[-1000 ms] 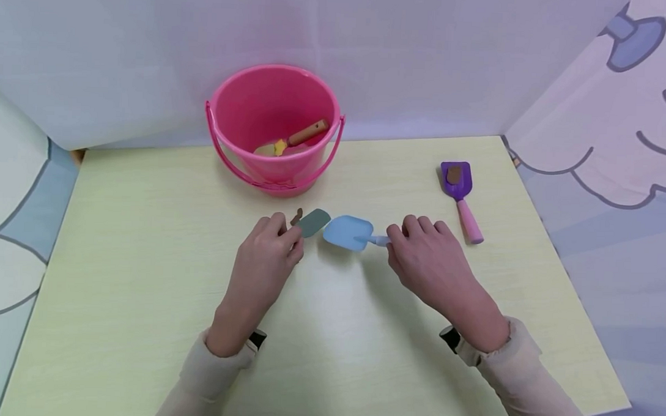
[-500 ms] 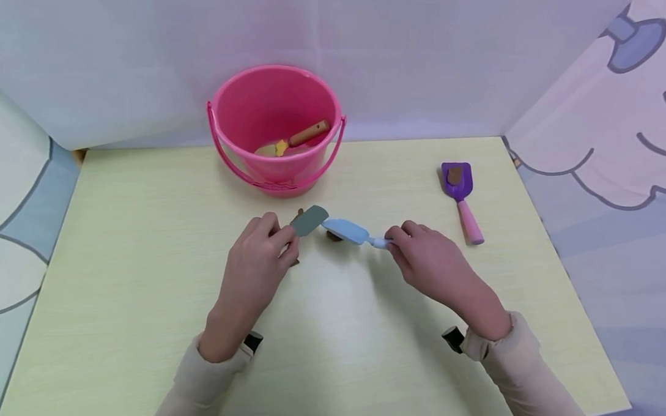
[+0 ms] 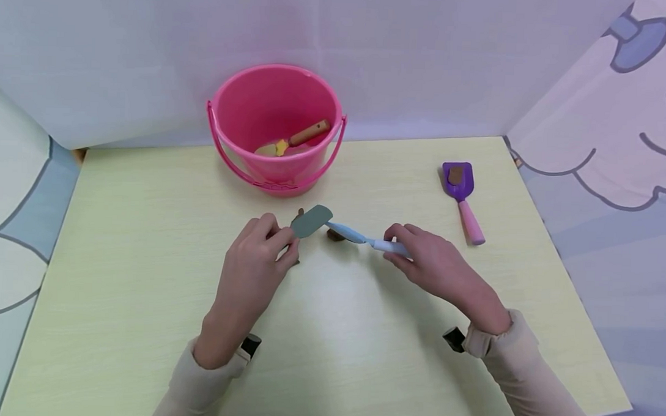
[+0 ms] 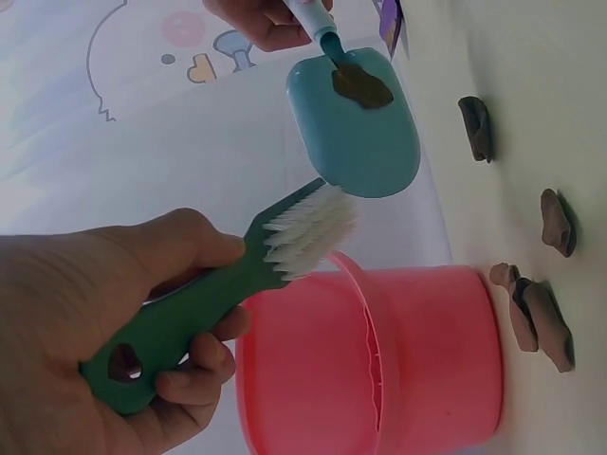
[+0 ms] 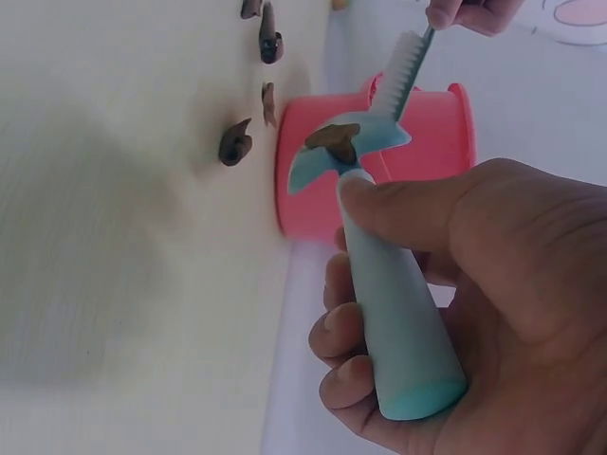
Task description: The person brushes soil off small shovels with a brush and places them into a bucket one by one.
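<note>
My left hand [image 3: 257, 254] grips a green brush [image 4: 190, 318] with white bristles [image 4: 311, 230]; only its flat back shows in the head view. The bristles sit at the rim of a blue toy shovel [image 4: 356, 142]; whether they touch, I cannot tell. My right hand [image 3: 433, 257] holds the shovel by its pale handle [image 5: 394, 303], thumb on top and fingers curled round. A brown curled piece [image 5: 334, 140] lies on the blade near the handle. In the head view the tilted blade [image 3: 347, 233] is nearly edge-on above the table.
Several brown curled pieces [image 4: 555, 223] lie on the pale table [image 3: 144, 256]. Behind stands a pink bucket [image 3: 281, 175] with a brown-handled tool [image 3: 308, 133] inside. At the right lies a purple shovel [image 3: 458, 180] with a pink handle, bearing a brown piece [image 3: 455, 175].
The blue shovel's blade has tilted from broad to nearly edge-on in the head view, baring a brown piece below it. My right fingers have opened somewhat round the handle. The brush rose slightly.
</note>
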`<action>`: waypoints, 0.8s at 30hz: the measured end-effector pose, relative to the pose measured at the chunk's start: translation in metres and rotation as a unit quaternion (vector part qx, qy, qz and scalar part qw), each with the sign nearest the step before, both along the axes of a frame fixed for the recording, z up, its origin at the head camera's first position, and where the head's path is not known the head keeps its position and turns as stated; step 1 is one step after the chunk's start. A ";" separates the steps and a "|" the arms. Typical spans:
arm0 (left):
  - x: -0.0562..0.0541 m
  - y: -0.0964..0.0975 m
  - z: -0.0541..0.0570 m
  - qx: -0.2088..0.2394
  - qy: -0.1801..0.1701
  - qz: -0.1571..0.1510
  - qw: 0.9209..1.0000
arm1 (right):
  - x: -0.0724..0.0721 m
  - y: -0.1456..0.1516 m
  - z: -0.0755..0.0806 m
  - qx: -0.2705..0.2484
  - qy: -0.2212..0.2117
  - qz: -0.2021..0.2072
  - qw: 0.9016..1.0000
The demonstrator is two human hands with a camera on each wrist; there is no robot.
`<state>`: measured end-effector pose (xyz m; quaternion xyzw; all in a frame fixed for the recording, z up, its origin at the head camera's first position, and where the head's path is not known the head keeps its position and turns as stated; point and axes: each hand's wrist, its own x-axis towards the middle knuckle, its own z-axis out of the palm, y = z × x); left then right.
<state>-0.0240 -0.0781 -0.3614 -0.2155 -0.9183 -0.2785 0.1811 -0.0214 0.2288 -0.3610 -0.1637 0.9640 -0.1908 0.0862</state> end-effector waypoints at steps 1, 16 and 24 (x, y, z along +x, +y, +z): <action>0.000 0.000 0.001 0.001 0.001 -0.001 1.000 | 0.000 0.000 -0.001 0.000 0.007 0.004 1.000; 0.010 0.013 0.005 0.010 0.041 -0.045 0.998 | -0.002 -0.002 -0.002 0.024 0.046 0.009 0.999; 0.012 0.026 0.002 0.002 0.036 -0.066 0.997 | -0.002 -0.005 0.000 0.011 0.022 -0.011 1.000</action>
